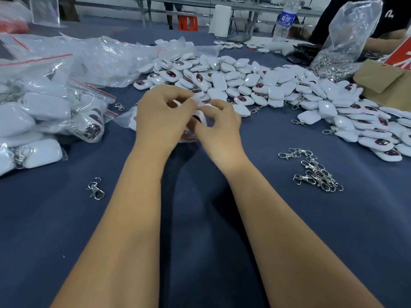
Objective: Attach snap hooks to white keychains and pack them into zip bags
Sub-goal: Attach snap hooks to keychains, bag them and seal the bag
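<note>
both hands (163,116) curled on zip bag (129,118)

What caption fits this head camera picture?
Both hands, left hand and right hand, pinch a zip bag beside heaped white keychains.

Both hands meeting mid-bench: left hand (163,114) and right hand (219,127) pinching the top edge of a small zip bag (127,118) with a white keychain (198,117) inside. Behind, heap of loose keychains (262,83) across blue bench (200,218). At left, filled bags (44,112). At right, cluster of snap hooks (315,172); single hook (95,188) near left forearm.
</note>
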Tool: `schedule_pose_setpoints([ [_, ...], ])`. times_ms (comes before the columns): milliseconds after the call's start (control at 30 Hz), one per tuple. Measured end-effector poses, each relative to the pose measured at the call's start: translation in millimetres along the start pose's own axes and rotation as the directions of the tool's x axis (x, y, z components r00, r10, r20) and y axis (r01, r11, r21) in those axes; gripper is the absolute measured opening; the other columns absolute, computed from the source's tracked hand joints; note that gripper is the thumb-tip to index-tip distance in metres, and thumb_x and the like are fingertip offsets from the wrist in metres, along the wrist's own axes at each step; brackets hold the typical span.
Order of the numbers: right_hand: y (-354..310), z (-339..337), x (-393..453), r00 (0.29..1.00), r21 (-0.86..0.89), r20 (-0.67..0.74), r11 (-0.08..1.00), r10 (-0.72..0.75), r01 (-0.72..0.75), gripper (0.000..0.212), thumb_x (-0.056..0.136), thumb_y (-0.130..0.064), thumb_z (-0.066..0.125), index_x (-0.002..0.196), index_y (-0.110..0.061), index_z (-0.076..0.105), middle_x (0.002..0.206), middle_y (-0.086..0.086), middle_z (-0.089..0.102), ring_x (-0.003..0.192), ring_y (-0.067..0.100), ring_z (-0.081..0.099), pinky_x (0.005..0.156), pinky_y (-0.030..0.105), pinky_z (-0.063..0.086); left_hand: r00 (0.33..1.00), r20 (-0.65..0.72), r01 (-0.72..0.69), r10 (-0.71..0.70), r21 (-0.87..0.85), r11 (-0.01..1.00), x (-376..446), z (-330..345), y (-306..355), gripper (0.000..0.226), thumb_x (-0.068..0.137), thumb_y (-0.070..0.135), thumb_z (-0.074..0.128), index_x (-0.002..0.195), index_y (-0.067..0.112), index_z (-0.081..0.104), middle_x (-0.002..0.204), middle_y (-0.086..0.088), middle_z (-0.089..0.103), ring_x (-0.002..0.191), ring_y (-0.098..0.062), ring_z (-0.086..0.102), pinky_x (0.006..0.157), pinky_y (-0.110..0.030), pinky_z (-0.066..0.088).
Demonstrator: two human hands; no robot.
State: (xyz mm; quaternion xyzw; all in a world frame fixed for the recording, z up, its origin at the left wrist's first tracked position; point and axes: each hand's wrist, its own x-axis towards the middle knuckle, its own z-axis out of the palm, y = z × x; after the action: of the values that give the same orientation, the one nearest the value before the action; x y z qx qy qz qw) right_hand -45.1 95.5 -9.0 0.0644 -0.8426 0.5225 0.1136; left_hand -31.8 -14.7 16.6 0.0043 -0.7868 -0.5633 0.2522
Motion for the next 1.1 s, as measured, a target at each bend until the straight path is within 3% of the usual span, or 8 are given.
schedule_pose_setpoints([
  [200, 4.8, -4.4, 5.8, 1.0, -0.263, 0.012, 0.965, -0.003, 0.006, 0.019, 0.092, -0.024, 0.052, 0.073, -0.025, 0.051, 0.093, 0.009, 0.059, 0.096, 0.032, 0.054, 0.085, 0.042, 0.045, 0.949, 0.284, -0.093, 0.139, -0.169, 0.981, -6.9, 5.9, 5.0, 0.019, 0.086, 0.008, 0.071, 0.101, 0.017, 0.077, 0.103, -0.007, 0.068, 0.095, -0.005, 0.063, 0.066, -0.008, 0.049],
  [300, 8.6, -10.4, 6.0, 0.991, 0.066, 0.06, 0.99, 0.122, -0.126, 0.013, 0.096, -0.021, 0.049, 0.085, -0.02, 0.053, 0.087, 0.005, 0.064, 0.082, 0.023, 0.059, 0.083, 0.044, 0.054, 0.91, 0.396, -0.077, 0.123, -0.13, 0.989, -6.0, 9.2, -0.6, 0.049, 0.081, 0.02, 0.079, 0.127, 0.025, 0.065, 0.125, 0.01, 0.064, 0.118, 0.004, 0.055, 0.084, -0.008, 0.048],
  [433, 6.1, -25.4, 7.8, 0.977, 0.434, -0.014, 0.882, 0.212, -0.185, 0.017, 0.096, -0.014, 0.053, 0.097, -0.005, 0.067, 0.087, 0.01, 0.073, 0.076, 0.016, 0.065, 0.07, 0.034, 0.055, 0.88, 0.472, -0.084, 0.053, 0.046, 0.995, -0.6, 6.8, -12.2, 0.091, 0.059, 0.056, 0.079, 0.141, 0.05, 0.042, 0.147, 0.013, 0.043, 0.145, -0.012, 0.029, 0.118, -0.037, 0.03],
  [533, 6.9, -32.8, 8.2, 0.976, 0.474, -0.01, 0.861, 0.216, -0.186, 0.015, 0.093, -0.011, 0.057, 0.089, -0.006, 0.07, 0.078, 0.006, 0.072, 0.07, 0.014, 0.067, 0.061, 0.027, 0.053, 0.876, 0.474, -0.185, 0.086, 0.164, 0.969, -3.5, 8.1, -15.1, 0.071, 0.072, 0.054, 0.072, 0.135, 0.06, 0.04, 0.131, 0.047, 0.029, 0.149, -0.007, 0.013, 0.122, -0.044, 0.016],
  [633, 4.4, -38.4, 10.2, 0.97, 0.541, 0.05, 0.81, 0.237, -0.226, 0.021, 0.089, -0.002, 0.046, 0.075, -0.009, 0.06, 0.059, -0.004, 0.065, 0.057, 0.012, 0.063, 0.055, 0.022, 0.047, 0.863, 0.487, -0.223, 0.133, 0.133, 0.966, -5.5, 10.8, -15.8, 0.065, 0.08, 0.048, 0.072, 0.134, 0.058, 0.039, 0.151, 0.03, 0.031, 0.15, -0.007, 0.008, 0.123, -0.046, 0.011],
  [833, 4.6, -40.3, 10.5, 0.96, 0.637, 0.12, 0.721, 0.254, -0.271, 0.035, 0.09, -0.002, 0.045, 0.093, -0.025, 0.072, 0.057, -0.009, 0.061, 0.05, 0.006, 0.056, 0.06, 0.026, 0.045, 0.805, 0.573, -0.282, 0.153, 0.142, 0.949, -4.0, 6.6, -18.4, 0.062, 0.082, 0.039, 0.077, 0.129, 0.06, 0.042, 0.157, 0.023, 0.024, 0.149, -0.004, -0.002, 0.123, -0.044, 0.004],
  [967, 6.6, -41.9, 9.4, 0.986, 0.271, -0.099, 0.957, 0.132, -0.101, 0.026, 0.089, -0.008, 0.055, 0.072, -0.018, 0.071, 0.078, 0.001, 0.068, 0.065, 0.006, 0.055, 0.062, 0.023, 0.042, 0.857, 0.475, -0.224, 0.197, 0.0, 0.975, -2.8, 11.8, -16.4, 0.022, 0.094, 0.035, 0.062, 0.109, 0.051, 0.063, 0.151, 0.021, 0.039, 0.149, -0.001, 0.01, 0.107, -0.001, 0.014],
  [1100, -1.1, -45.1, 8.1, 0.935, 0.46, -0.335, 0.887, 0.12, 0.051, 0.025, 0.076, -0.011, 0.065, 0.057, -0.027, 0.067, 0.096, -0.016, 0.056, 0.09, 0.005, 0.056, 0.078, 0.016, 0.039, 0.968, 0.189, -0.144, 0.166, -0.125, 0.982, -4.0, 17.3, -13.6, 0.017, 0.098, 0.025, 0.058, 0.101, 0.032, 0.074, 0.123, 0.011, 0.068, 0.125, 0.001, 0.053, 0.103, -0.013, 0.037],
])
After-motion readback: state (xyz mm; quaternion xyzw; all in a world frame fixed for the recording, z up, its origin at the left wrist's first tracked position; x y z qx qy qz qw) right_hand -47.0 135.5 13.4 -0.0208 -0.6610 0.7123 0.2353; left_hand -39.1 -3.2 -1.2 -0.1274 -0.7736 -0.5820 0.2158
